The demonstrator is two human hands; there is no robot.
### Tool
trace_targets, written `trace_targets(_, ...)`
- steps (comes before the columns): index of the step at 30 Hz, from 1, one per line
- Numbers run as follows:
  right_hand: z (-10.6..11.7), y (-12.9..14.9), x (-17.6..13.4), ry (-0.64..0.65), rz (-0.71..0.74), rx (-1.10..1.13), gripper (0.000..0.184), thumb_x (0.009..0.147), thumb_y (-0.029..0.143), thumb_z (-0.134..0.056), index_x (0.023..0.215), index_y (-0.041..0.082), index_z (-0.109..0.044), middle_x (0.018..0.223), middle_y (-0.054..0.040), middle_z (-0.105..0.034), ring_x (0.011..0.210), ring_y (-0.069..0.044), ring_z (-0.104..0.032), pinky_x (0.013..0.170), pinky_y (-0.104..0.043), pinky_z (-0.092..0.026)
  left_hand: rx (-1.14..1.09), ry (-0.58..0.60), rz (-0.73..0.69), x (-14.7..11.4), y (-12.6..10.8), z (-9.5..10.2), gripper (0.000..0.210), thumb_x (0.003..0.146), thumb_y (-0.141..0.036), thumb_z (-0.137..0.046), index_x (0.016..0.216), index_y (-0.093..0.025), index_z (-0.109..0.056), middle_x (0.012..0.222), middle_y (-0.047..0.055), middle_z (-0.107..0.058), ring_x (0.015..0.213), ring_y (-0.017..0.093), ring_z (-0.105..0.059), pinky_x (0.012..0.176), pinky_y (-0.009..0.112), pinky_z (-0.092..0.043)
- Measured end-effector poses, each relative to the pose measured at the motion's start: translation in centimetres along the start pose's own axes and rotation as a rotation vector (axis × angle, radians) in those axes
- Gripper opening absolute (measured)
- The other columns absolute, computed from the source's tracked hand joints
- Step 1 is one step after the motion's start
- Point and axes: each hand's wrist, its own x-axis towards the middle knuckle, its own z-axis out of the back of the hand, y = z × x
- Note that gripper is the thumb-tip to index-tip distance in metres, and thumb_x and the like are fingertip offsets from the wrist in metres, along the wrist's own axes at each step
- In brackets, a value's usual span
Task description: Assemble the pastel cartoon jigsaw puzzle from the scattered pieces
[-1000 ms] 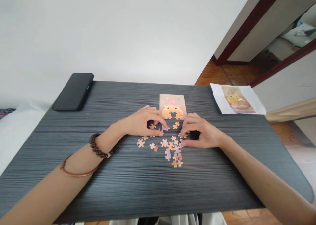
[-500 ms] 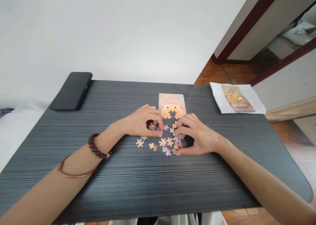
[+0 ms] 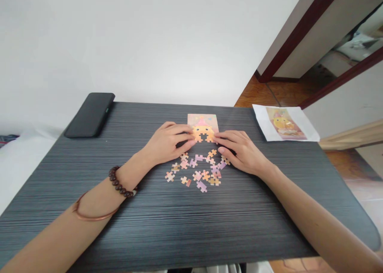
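A partly assembled jigsaw puzzle (image 3: 202, 120) lies flat on the dark table, showing a yellow animal with a pink hat and a notched gap along its lower edge. My left hand (image 3: 170, 143) rests at its left side, fingertips on the edge and thumb near the lower left corner. On the opposite side, my right hand (image 3: 241, 150) touches the right edge with outstretched fingers, its thumb apart and lower down. Several loose puzzle pieces (image 3: 205, 175) in pink, purple and orange lie scattered below, between my forearms. Neither hand visibly holds a loose piece.
A black phone-like slab (image 3: 89, 114) lies at the table's back left. At the back right is a white sheet (image 3: 309, 123) printed with the yellow animal picture. A white wall (image 3: 167, 41) stands behind the table (image 3: 167, 225).
Both hands have moved up from the loose pieces to the sides of the assembled puzzle, and their fingers have straightened. The puzzle has shifted slightly left. More loose pieces are uncovered.
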Motion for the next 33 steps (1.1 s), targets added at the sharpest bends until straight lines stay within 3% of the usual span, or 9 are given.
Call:
trace_targets(6,-0.7,-0.1,0.2,0.061,-0.006,-0.003,0.039,0.105,0.033,-0.041,0.137,0.019,-0.059,0.144,-0.0124,-0.059,0.130,-0.029,-0.054,0.104,-0.051,-0.043,0.072,-0.069,0.027,-0.1,0.5,-0.2,0.027,0.101,-0.031,-0.052,0.094,-0.021,-0.076,0.109,0.003,-0.077,0.101,0.018,-0.072,0.088,0.034,-0.049)
trace_targets(9,-0.5,-0.4,0.0,0.022,0.017,0.042,0.038,0.104,0.032,-0.044,0.135,0.019,-0.060,0.146,-0.0138,-0.056,0.130,-0.029,-0.052,0.104,-0.051,-0.042,-0.012,-0.083,0.047,-0.1,0.3,0.0,0.021,0.098,-0.025,-0.055,0.096,-0.019,-0.074,0.113,0.006,-0.073,0.102,0.019,-0.069,0.089,0.034,-0.051)
trace_targets(12,-0.2,-0.4,-0.2,-0.005,0.101,0.107,0.034,0.101,0.034,-0.051,0.131,0.021,-0.063,0.138,-0.0125,-0.061,0.126,-0.027,-0.054,0.104,-0.048,-0.041,-0.151,-0.068,0.034,-0.5,-0.2,0.7,0.018,0.096,-0.020,-0.055,0.094,-0.018,-0.073,0.110,0.010,-0.066,0.102,0.020,-0.064,0.089,0.034,-0.051)
trace_targets(16,-0.1,0.4,-0.5,0.038,0.208,0.173,0.040,0.091,0.045,-0.066,0.125,0.023,-0.067,0.126,-0.0106,-0.066,0.117,-0.027,-0.057,0.099,-0.046,-0.043,-0.291,0.090,0.005,-1.5,-1.3,1.7,0.017,0.090,-0.029,-0.067,0.103,-0.019,-0.072,0.109,0.008,-0.061,0.104,0.021,-0.059,0.093,0.034,-0.048)
trace_targets(20,-0.4,1.4,-0.6,0.082,0.260,0.209,0.041,0.089,0.049,-0.069,0.119,0.022,-0.070,0.119,-0.0107,-0.066,0.110,-0.025,-0.059,0.096,-0.043,-0.045,-0.317,0.263,-0.040,-1.9,-1.8,2.1,0.050,0.075,-0.055,-0.082,0.114,-0.025,-0.071,0.109,0.006,-0.062,0.103,0.023,-0.057,0.094,0.036,-0.042)
trace_targets(26,-0.6,1.5,-0.5,0.035,0.216,0.232,0.016,0.096,0.029,-0.063,0.102,0.019,-0.074,0.096,-0.0071,-0.069,0.093,-0.019,-0.062,0.085,-0.035,-0.049,-0.390,0.303,0.027,-1.4,-1.8,1.8,0.023,0.089,-0.049,-0.072,0.099,-0.028,-0.076,0.096,0.001,-0.070,0.091,0.017,-0.059,0.085,0.031,-0.036)
trace_targets(33,-0.5,1.3,-0.4,-0.020,0.203,0.210,0.014,0.096,0.026,-0.062,0.096,0.019,-0.074,0.091,-0.0059,-0.070,0.086,-0.018,-0.062,0.078,-0.033,-0.052,-0.406,0.233,0.054,-1.5,-1.8,1.2,0.025,0.100,-0.040,-0.058,0.092,-0.026,-0.077,0.090,0.001,-0.075,0.088,0.016,-0.063,0.084,0.032,-0.039)
